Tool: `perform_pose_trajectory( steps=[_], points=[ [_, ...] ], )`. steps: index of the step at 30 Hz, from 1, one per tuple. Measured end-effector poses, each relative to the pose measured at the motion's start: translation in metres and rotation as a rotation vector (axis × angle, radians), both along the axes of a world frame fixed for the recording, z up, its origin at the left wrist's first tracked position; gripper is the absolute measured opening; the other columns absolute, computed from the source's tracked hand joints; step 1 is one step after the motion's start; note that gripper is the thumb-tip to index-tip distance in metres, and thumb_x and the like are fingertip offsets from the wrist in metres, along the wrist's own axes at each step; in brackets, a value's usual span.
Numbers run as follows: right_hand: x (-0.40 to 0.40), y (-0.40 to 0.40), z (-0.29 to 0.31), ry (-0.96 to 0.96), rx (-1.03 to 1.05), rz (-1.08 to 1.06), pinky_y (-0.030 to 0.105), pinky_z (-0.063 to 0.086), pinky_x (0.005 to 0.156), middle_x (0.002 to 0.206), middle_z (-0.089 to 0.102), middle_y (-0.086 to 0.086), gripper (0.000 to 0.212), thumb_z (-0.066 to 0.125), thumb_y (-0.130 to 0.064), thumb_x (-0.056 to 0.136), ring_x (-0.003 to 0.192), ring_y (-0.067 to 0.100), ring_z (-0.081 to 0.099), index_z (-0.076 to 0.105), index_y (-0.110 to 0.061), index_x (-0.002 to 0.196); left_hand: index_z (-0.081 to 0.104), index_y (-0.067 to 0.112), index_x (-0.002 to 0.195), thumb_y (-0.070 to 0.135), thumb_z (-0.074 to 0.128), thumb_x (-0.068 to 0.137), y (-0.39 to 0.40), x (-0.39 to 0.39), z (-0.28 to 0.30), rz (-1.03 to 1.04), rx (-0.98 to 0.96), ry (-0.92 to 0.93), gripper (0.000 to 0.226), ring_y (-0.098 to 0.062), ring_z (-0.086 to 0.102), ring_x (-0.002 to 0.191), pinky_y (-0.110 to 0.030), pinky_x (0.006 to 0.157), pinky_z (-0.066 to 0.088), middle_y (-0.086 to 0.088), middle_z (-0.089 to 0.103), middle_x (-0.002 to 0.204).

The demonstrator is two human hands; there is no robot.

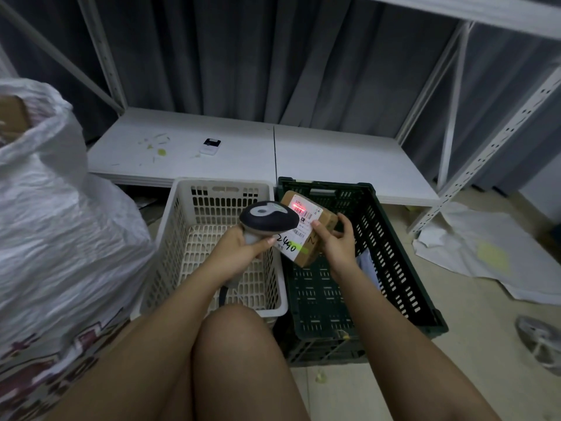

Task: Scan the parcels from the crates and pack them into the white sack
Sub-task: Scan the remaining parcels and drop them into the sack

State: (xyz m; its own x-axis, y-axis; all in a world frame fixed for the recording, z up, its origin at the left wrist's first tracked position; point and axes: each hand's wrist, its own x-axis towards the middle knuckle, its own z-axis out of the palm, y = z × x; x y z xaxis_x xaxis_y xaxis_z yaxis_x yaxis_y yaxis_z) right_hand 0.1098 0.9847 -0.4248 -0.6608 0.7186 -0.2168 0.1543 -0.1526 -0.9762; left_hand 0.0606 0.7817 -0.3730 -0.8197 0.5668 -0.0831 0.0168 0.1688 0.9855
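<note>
We see the white sack [45, 208] bulging at the left, cut off by the frame's left edge, its mouth showing only a brown corner of something we cannot identify; a patterned cloth lies at its base. Far behind, a low white shelf board [334, 159] carries a small white and black device [210, 145] too small to make out. Near us stand two crates side by side: the white crate [182, 238] on the left, whose slotted floor shows bare where the arm does not cover it, and the dark green crate [394, 253] on the right, its near part partly hidden behind our right forearm, with a bluish-white item peeking out beside that arm that we cannot name. Over the green crate our right hand [337, 241] holds the parcel [306, 229], a brown cardboard box tilted up, thumb on its white label, fingers curled round its far side. The label bears barcodes, a red scan glow near the top, handwritten "2440" and a green streak; the small print is unreadable. Our left hand [243, 247] has a closed grip on the handle of the scanner [268, 218], whose dark head points at the label, just beside it; its cable is mostly hidden.
</note>
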Motion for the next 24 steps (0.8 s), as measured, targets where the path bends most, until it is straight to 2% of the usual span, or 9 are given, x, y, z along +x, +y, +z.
perform_pose_trajectory(
  steps=[3,7,9,11,13,15,17,20,24],
  points=[
    [-0.001,0.001,0.0,0.001,0.004,0.0,0.049,0.051,0.096,0.119,0.058,0.007,0.078,0.076,-0.024,0.083,0.109,0.025,0.061,0.031,-0.026,0.147,0.062,0.025,0.087,0.012,0.067,0.086,0.0,-0.001,-0.002,0.002,0.0,-0.001,0.014,0.008,0.058,0.053,-0.008,0.051,0.043,0.02,0.063,0.055],
    [0.0,0.002,0.002,0.003,0.005,-0.004,0.049,0.051,0.097,0.118,0.057,0.006,0.079,0.076,-0.024,0.083,0.109,0.025,0.061,0.03,-0.026,0.148,0.061,0.028,0.083,0.014,0.067,0.086,0.0,-0.002,-0.002,0.001,-0.019,0.016,0.016,0.007,0.058,0.055,-0.008,0.051,0.043,0.019,0.062,0.056],
    [0.0,0.001,0.005,0.012,0.012,-0.002,0.047,0.052,0.096,0.118,0.057,0.006,0.078,0.075,-0.023,0.084,0.11,0.025,0.061,0.03,-0.025,0.148,0.061,0.029,0.086,0.016,0.068,0.086,0.0,-0.002,-0.002,0.005,-0.02,0.021,0.014,0.005,0.058,0.061,-0.008,0.055,0.043,0.018,0.063,0.063],
    [0.0,-0.002,0.012,0.031,0.03,0.008,0.042,0.053,0.09,0.121,0.056,0.007,0.078,0.074,-0.022,0.085,0.111,0.025,0.06,0.03,-0.025,0.148,0.061,0.027,0.096,0.019,0.068,0.086,-0.002,-0.002,-0.001,0.03,-0.015,0.035,0.015,0.002,0.059,0.076,-0.013,0.067,0.045,0.017,0.065,0.079],
    [-0.002,-0.006,0.023,0.058,0.052,0.022,0.041,0.055,0.088,0.123,0.055,0.008,0.077,0.074,-0.023,0.085,0.111,0.024,0.06,0.03,-0.026,0.148,0.058,0.03,0.102,0.019,0.07,0.084,-0.004,-0.005,0.001,0.097,0.018,0.043,0.024,-0.001,0.059,0.088,-0.022,0.082,0.045,0.017,0.063,0.091],
    [-0.005,-0.014,0.041,0.093,0.077,0.046,0.045,0.055,0.091,0.123,0.055,0.007,0.075,0.075,-0.024,0.084,0.111,0.023,0.06,0.032,-0.027,0.146,0.056,0.031,0.103,0.018,0.071,0.083,-0.01,-0.007,0.009,0.199,0.065,0.07,0.028,-0.008,0.059,0.096,-0.028,0.089,0.043,0.018,0.061,0.094],
    [-0.011,-0.024,0.065,0.144,0.087,0.081,0.045,0.056,0.09,0.121,0.055,0.006,0.074,0.076,-0.024,0.083,0.109,0.022,0.061,0.034,-0.028,0.144,0.056,0.024,0.109,0.016,0.071,0.083,-0.019,-0.009,0.025,0.325,0.097,0.118,0.031,-0.015,0.058,0.103,-0.029,0.09,0.041,0.013,0.061,0.096],
    [-0.019,-0.049,0.105,0.234,0.098,0.146,0.036,0.057,0.086,0.119,0.058,0.007,0.066,0.075,-0.024,0.084,0.106,0.02,0.063,0.037,-0.03,0.138,0.055,0.017,0.117,0.019,0.07,0.085,-0.045,-0.011,0.057,0.472,0.122,0.189,0.035,-0.014,0.055,0.102,-0.026,0.085,0.038,0.005,0.059,0.104],
    [-0.029,-0.099,0.157,0.343,0.126,0.2,0.044,0.053,0.097,0.125,0.056,0.005,0.066,0.077,-0.032,0.081,0.113,0.02,0.06,0.038,-0.035,0.135,0.056,0.015,0.122,0.024,0.071,0.083,-0.092,-0.007,0.1,0.607,0.169,0.244,0.043,-0.015,0.055,0.103,-0.029,0.088,0.041,0.002,0.061,0.108]
  ],
)
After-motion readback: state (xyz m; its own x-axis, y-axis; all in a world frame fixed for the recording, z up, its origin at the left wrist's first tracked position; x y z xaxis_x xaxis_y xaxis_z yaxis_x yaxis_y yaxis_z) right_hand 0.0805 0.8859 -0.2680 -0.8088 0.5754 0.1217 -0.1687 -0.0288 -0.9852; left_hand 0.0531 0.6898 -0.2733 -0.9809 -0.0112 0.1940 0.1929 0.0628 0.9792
